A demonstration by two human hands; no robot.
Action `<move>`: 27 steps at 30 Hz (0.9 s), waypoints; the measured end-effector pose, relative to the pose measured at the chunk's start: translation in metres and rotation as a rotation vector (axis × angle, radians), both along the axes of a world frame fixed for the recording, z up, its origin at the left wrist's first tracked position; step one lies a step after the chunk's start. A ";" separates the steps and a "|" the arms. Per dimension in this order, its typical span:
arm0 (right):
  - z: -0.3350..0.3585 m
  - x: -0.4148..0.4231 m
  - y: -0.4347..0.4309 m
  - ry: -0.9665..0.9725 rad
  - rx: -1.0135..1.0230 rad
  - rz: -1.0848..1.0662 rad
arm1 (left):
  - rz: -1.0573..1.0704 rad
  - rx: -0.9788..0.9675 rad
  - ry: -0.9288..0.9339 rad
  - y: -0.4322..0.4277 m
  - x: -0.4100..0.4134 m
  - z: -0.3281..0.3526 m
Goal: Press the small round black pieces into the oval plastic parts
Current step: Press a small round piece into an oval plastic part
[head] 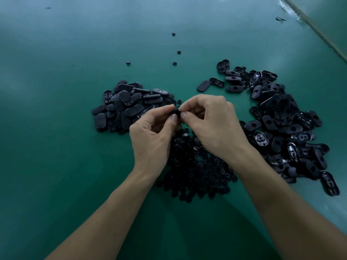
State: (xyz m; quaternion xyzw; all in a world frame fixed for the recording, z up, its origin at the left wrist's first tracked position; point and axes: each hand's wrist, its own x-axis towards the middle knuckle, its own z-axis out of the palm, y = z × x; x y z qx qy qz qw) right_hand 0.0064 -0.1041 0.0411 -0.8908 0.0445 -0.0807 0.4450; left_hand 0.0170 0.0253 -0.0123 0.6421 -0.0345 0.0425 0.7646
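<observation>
My left hand (pixel 153 134) and my right hand (pixel 210 124) meet in the middle of the view and together pinch one black oval plastic part (pixel 175 112) between thumbs and fingertips; most of it is hidden by the fingers. Whether a round piece sits in it cannot be told. Under my hands lies a heap of small round black pieces (pixel 197 169). A pile of oval parts (pixel 125 107) lies to the left of my hands. A larger, looser pile of oval parts (pixel 285 124) spreads to the right.
Everything lies on a green table mat (pixel 56 91). A few stray round pieces (pixel 174 63) sit farther back, one at the far middle (pixel 173 34). The table's edge (pixel 319 32) runs diagonally at the top right, with a small dark clip (pixel 280 19) near it.
</observation>
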 end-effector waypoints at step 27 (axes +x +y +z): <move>0.008 -0.003 0.009 -0.009 -0.050 0.012 | 0.005 0.054 -0.012 0.000 0.001 0.002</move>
